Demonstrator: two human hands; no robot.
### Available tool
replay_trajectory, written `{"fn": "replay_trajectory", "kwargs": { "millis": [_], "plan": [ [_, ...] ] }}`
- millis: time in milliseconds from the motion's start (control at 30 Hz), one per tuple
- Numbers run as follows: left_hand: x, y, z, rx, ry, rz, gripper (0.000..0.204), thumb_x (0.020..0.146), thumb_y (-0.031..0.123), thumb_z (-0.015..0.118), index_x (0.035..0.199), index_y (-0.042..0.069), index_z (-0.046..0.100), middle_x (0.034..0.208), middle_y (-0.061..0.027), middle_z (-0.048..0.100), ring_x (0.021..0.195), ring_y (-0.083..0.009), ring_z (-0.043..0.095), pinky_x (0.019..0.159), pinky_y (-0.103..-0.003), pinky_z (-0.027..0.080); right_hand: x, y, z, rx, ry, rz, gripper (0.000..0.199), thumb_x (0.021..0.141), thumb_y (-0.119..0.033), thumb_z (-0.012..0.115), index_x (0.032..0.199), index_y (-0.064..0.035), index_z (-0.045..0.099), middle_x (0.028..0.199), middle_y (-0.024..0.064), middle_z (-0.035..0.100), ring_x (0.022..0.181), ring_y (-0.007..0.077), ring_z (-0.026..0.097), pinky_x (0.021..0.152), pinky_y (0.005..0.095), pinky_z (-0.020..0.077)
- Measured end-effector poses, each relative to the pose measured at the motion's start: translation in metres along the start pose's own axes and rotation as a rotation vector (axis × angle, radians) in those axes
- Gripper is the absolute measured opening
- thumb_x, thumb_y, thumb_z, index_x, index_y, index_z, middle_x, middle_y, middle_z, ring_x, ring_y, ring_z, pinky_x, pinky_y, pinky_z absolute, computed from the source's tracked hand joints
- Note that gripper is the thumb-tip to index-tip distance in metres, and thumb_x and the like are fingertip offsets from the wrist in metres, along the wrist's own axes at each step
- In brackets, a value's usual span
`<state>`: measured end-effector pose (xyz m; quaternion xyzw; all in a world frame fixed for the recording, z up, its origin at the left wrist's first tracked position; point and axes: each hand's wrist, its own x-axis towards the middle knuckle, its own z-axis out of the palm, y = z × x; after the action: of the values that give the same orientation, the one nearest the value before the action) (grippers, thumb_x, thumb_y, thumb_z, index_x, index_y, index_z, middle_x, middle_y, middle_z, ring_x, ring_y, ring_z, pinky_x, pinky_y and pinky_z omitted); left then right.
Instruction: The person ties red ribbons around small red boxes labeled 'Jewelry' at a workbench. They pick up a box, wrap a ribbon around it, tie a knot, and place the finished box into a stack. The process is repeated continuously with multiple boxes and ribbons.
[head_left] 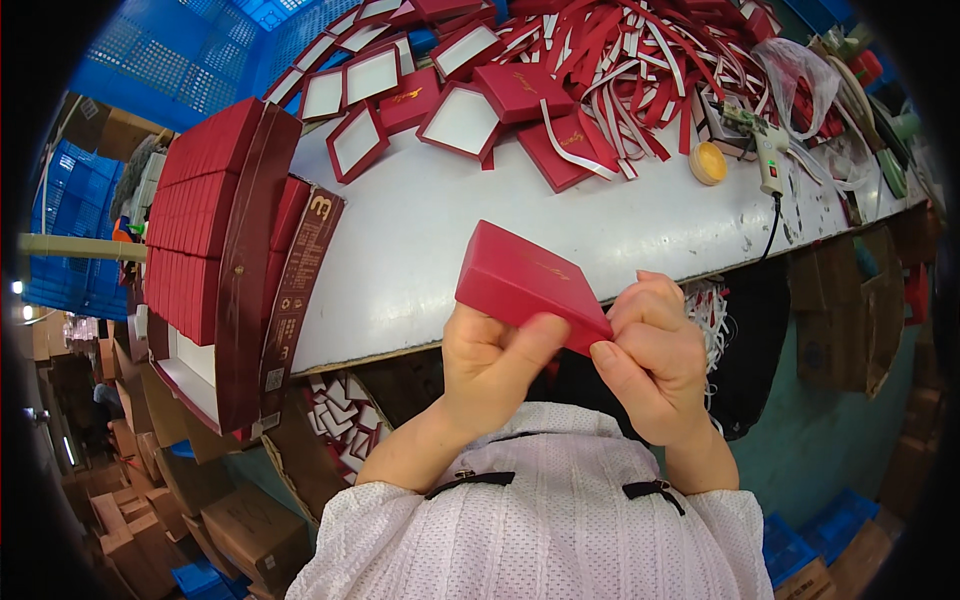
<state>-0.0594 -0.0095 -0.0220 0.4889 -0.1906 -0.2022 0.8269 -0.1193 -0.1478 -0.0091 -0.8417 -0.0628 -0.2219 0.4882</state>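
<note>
— What are the hands doing?
— Left hand (490, 360) and right hand (655, 355) both grip a red box (525, 280), held just above the table (480, 230) edge.
— And around them?
— Stacked boxes (195, 210) to the left; open lids (400, 100) and ribbons (630, 70) beyond.

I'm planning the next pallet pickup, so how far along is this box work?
Done, it seems: a stacked row of red boxes stands in the long carton at the table's left. In hand: the left hand and right hand hold one red box. Left: open white-lined trays and loose ribbon strips lie across the far table.
</note>
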Motion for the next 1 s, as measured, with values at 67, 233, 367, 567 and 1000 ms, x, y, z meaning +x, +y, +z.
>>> {"fn": "replay_trajectory", "kwargs": {
  "millis": [67,233,367,567,1000],
  "plan": [
    [0.005,-0.003,-0.004,0.21,-0.043,0.111,0.021,0.081,0.001,0.045,0.101,-0.003,0.041,0.091,-0.0106,0.053,0.081,-0.0162,0.055,0.067,-0.027,0.048,0.002,-0.001,0.0,-0.033,-0.018,-0.009,0.017,0.064,-0.007,0.059,0.053,-0.0058,0.046,0.061,0.0032,0.044,0.062,0.0196,0.042,0.072,0.0351,0.0308],
    [0.01,-0.002,-0.004,-0.073,0.121,-0.057,0.024,0.076,0.0,0.05,0.099,-0.003,0.043,0.087,-0.0116,0.054,0.077,-0.0176,0.056,0.066,-0.028,0.049,0.002,0.004,0.002,-0.002,-0.034,0.066,0.015,0.066,-0.007,0.057,0.056,-0.0051,0.046,0.062,0.0049,0.046,0.062,0.0213,0.043,0.067,0.0317,0.0308],
    [0.01,-0.002,-0.007,-0.11,0.069,-0.086,0.026,0.077,0.002,0.05,0.102,-0.003,0.042,0.09,-0.0127,0.054,0.079,-0.0186,0.056,0.067,-0.03,0.049,0.0,0.013,0.0,0.109,-0.08,0.164,0.013,0.068,-0.008,0.058,0.059,-0.003,0.049,0.056,0.0046,0.046,0.055,0.0186,0.043,0.057,0.0291,0.033],
    [0.013,0.0,-0.021,-0.309,0.075,0.049,0.028,0.082,0.012,0.047,0.105,-0.003,0.04,0.102,-0.0147,0.051,0.095,-0.0244,0.052,0.081,-0.037,0.044,-0.007,0.025,-0.017,0.244,-0.044,0.464,0.01,0.073,-0.003,0.054,0.082,-0.0005,0.058,0.057,0.0019,0.054,0.05,0.0044,0.048,0.046,0.0184,0.0377],
    [-0.001,-0.011,-0.039,-1.115,0.061,-0.32,0.024,0.083,0.014,0.046,0.103,0.001,0.046,0.103,-0.0141,0.051,0.093,-0.0238,0.052,0.08,-0.035,0.046,-0.002,0.026,-0.006,0.417,0.068,0.361,0.016,0.076,-0.001,0.05,0.092,0.0005,0.055,0.064,0.0031,0.056,0.054,0.0043,0.05,0.049,0.0177,0.0402]
  ]
}}
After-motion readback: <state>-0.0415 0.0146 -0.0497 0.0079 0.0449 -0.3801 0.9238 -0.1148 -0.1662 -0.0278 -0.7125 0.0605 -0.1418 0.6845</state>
